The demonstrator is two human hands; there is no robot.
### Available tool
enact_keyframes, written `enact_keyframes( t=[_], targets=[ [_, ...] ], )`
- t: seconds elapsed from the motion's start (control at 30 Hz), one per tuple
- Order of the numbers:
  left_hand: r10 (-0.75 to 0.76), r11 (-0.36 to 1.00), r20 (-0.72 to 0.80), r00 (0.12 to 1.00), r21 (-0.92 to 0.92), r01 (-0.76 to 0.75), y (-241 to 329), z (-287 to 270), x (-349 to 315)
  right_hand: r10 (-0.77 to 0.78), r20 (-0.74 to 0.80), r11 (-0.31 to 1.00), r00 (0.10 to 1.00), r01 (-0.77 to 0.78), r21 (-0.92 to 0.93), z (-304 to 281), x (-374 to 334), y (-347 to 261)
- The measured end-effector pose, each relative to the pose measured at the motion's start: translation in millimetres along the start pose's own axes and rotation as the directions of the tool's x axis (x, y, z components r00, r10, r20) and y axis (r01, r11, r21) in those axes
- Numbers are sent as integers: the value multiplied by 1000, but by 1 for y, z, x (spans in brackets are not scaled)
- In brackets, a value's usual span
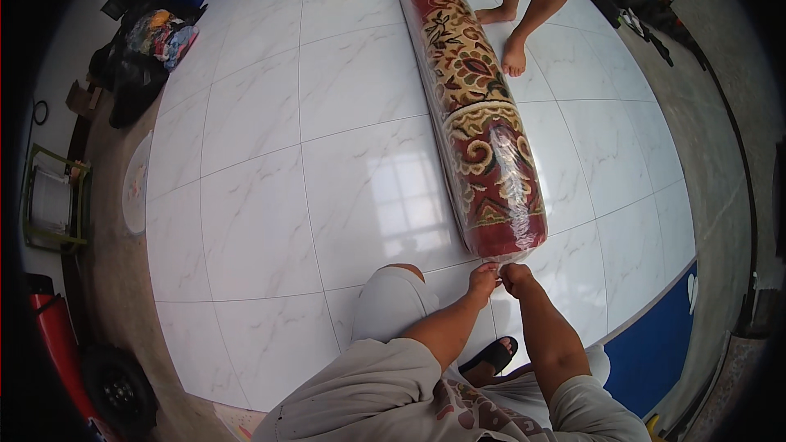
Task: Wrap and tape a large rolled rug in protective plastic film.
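Observation:
A long rolled carpet (483,143), red with a cream and green floral pattern, lies on the tiled floor wrapped in clear plastic. It stretches away from me toward the far edge. At its near end the plastic wrap (509,255) is gathered together. My left hand (485,280) and my right hand (516,277) meet there, both closed, with fingers pinching the gathered plastic. The fingertips are small and partly hidden, so any tie between them cannot be made out.
Another person's bare feet (513,53) stand right of the roll, farther off. A black bag with clothes (143,57) sits at the far left. Lower left are a red machine (59,340) and a black wheel (119,387). A blue mat (647,352) lies at my right.

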State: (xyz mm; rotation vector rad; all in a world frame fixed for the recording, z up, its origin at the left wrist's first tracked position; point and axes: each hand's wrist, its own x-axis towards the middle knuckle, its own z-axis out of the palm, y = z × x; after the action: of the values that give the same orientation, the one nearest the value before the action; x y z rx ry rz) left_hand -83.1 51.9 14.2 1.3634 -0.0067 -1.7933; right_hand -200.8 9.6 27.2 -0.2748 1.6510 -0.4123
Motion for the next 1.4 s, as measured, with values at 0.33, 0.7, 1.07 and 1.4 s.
enact_keyframes(
  t=[0.33, 0.7, 1.07, 1.4],
  targets=[
    [343, 561, 398, 851, 639, -526, -7, -24, -8, -460, -16, 684, 888, 343, -643, -29, -16, 23],
    [189, -20, 501, 844, 862, -507, 27, 9, -12, -478, 46, 823, 877, 466, -326, -15, -13, -8],
    [-11, -801, 425, 905, 538, -263, 7, 8, 12, -259, -247, 861, 934, 339, 378, 6, -15, 17],
    [-39, -804, 330, 943, 550, -226, 9, 24, 14, -463, -190, 796, 866, 501, 341, -9, -15, 9]
  ],
)
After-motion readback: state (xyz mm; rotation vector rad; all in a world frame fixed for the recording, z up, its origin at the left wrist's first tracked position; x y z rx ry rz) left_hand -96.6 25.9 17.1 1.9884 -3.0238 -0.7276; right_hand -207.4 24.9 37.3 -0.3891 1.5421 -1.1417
